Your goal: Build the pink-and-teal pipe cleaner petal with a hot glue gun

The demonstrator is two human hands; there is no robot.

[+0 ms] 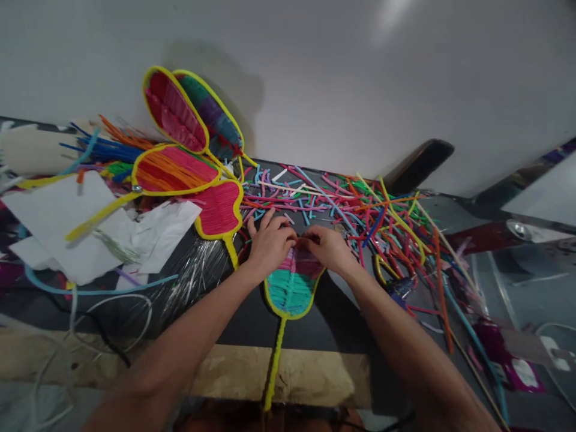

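In the middle of the dark table lies a leaf-shaped pipe-cleaner piece (291, 294), rimmed in yellow, with teal filling low down and pink and purple higher up. Its twisted yellow stem (276, 360) points toward me. At the leaf's upper left, my left hand (271, 243) pinches with thumb and forefinger while its other fingers spread outward. My right hand (330, 247) is closed at the upper right, its fingertips meeting the left ones. Whatever small strand is between the fingertips is hidden, as is the leaf's top.
Finished-looking yellow-rimmed petals (177, 171) stand at left against the pale wall. White paper (72, 222) and silvery strands (189, 282) lie below them. Cut pipe-cleaner bits (310, 195) cover the back and right. Yellow-handled scissors (384, 270) rest near my right forearm.
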